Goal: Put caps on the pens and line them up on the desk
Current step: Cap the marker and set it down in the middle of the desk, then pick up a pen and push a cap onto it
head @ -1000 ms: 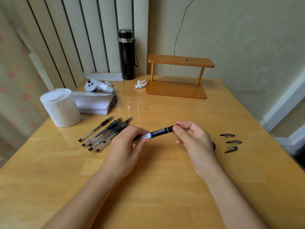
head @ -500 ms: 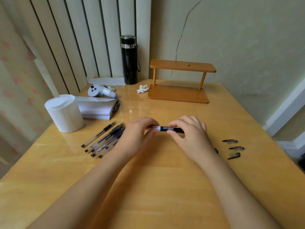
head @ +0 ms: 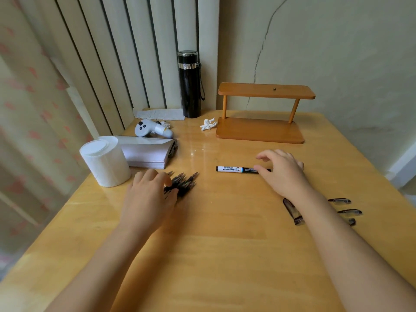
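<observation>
A capped black-and-white marker (head: pixel 238 169) lies flat on the wooden desk (head: pixel 225 244), pointing left to right. My right hand (head: pixel 281 170) hovers over its right end with fingers spread, thumb near or touching the barrel. My left hand (head: pixel 148 194) rests on a bunch of uncapped thin black pens (head: pixel 183 183), covering their rear ends; whether it grips one is unclear. Several loose clear pen caps (head: pixel 344 208) lie at the right, one cap (head: pixel 292 211) beside my right forearm.
A white paper roll (head: pixel 104 161) and a stack of paper (head: pixel 148 152) sit left of the pens. Behind them lie a white controller (head: pixel 153 129) and a black flask (head: pixel 189 84). A small wooden shelf (head: pixel 261 129) stands at the back.
The marker, held in both hands in the air, was lowered and laid on the desk. My left hand let go and moved left onto the pen bunch. My right hand opened.
</observation>
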